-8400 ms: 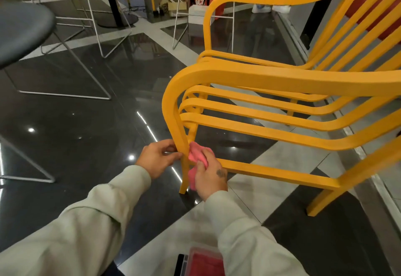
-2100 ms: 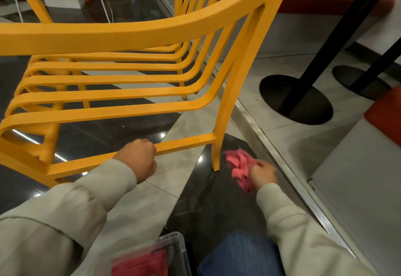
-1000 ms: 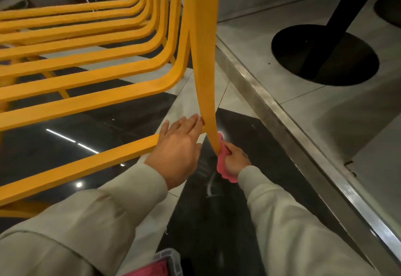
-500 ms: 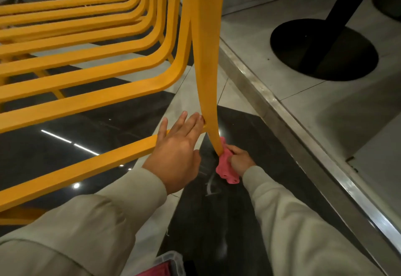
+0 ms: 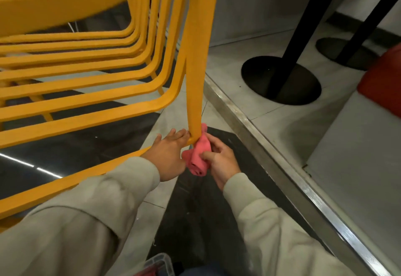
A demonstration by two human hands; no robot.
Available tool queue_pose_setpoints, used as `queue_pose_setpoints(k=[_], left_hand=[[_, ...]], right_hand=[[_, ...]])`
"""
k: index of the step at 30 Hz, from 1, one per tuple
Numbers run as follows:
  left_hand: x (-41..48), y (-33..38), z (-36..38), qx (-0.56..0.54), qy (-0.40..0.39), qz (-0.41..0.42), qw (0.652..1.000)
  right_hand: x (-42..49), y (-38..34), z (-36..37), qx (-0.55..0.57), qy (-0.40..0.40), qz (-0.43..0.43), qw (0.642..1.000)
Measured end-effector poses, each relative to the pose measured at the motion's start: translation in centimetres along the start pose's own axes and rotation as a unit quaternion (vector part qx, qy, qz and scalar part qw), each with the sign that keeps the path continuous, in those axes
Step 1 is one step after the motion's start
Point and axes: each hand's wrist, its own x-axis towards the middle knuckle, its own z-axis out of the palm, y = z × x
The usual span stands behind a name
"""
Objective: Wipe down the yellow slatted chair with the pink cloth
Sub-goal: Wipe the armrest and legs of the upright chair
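Note:
The yellow slatted chair [image 5: 91, 100] fills the upper left, its rear leg [image 5: 196, 80] running down to the floor in the middle. The crumpled pink cloth [image 5: 198, 156] is pressed against the foot of that leg. My right hand [image 5: 219, 160] grips the cloth from the right, thumb on top. Just left of the leg, my left hand [image 5: 169, 154] rests flat on the chair's low side rail [image 5: 65, 186], fingers stretched out and touching the leg. The leg's tip is hidden behind the cloth.
A metal floor strip [image 5: 282, 173] runs diagonally on the right. Beyond it stand two black table posts on round bases [image 5: 280, 80]. A red seat cushion [image 5: 382, 80] sits at the right edge. A clear plastic box [image 5: 156, 265] lies at the bottom, by my knee.
Since half a second ago my right hand has turned palm-up and bunched the cloth tighter at the leg's foot. My left hand stays on the rail by the leg.

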Motion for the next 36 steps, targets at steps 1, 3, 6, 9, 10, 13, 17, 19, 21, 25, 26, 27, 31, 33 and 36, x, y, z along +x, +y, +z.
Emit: queue_pose_setpoints(k=[1, 3, 6, 9, 10, 13, 17, 19, 21, 25, 26, 27, 31, 33, 36], left_hand=[[-0.2, -0.1, -0.1, -0.003, -0.009, 0.001, 1.000], [-0.8, -0.1, -0.7, -0.023, -0.013, -0.015, 1.000], [-1.8, 0.1, -1.9, -0.051, 0.000, -0.061, 0.997], [-2.8, -0.1, -2.8, -0.057, 0.000, -0.081, 0.995], [-3.1, -0.2, -2.8, -0.053, -0.004, -0.084, 0.995], [-4.3, -1.1, -2.6, -0.031, -0.007, -0.087, 0.996], [-6.1, -1.9, -2.8, -0.023, -0.025, -0.098, 0.995], [-6.7, -1.8, -3.5, -0.035, -0.018, -0.096, 0.995], [-7.1, -1.3, -4.7, -0.047, 0.015, -0.075, 0.996], [-8.0, 1.1, -9.1, -0.079, 0.114, -0.026, 0.990], [-8.0, 1.6, -10.1, -0.091, 0.131, -0.019, 0.987], [-8.2, 2.0, -11.1, -0.104, 0.151, -0.013, 0.983], [-9.7, 3.0, -14.2, -0.125, 0.234, 0.025, 0.964], [-10.6, 3.6, -15.1, -0.115, 0.258, 0.040, 0.958], [-12.0, 4.6, -15.9, -0.094, 0.273, 0.063, 0.955]], right_hand=[[-0.2, -0.6, 0.2, 0.006, -0.002, -0.008, 1.000], [-0.8, -2.1, 0.6, 0.002, -0.004, -0.027, 1.000], [-1.5, -4.3, 1.3, -0.015, 0.012, -0.071, 0.997], [-2.3, -6.8, 2.2, -0.019, 0.023, -0.103, 0.994], [-2.4, -7.6, 2.5, -0.029, 0.028, -0.116, 0.992], [-3.2, -9.7, 3.4, -0.043, 0.046, -0.155, 0.986], [-4.0, -12.0, 4.4, -0.046, 0.067, -0.185, 0.979], [-4.4, -13.4, 4.7, -0.056, 0.074, -0.210, 0.973], [-4.6, -14.9, 5.1, -0.061, 0.081, -0.227, 0.969], [-5.2, -17.1, 5.7, -0.039, 0.085, -0.240, 0.966], [-5.4, -17.6, 5.8, -0.038, 0.087, -0.246, 0.965], [-5.6, -18.4, 5.9, -0.039, 0.087, -0.255, 0.962], [-7.0, -21.9, 6.5, -0.009, 0.069, -0.286, 0.956], [-7.6, -23.3, 6.8, -0.006, 0.066, -0.294, 0.953], [-8.5, -25.1, 7.1, 0.045, 0.051, -0.298, 0.952]])
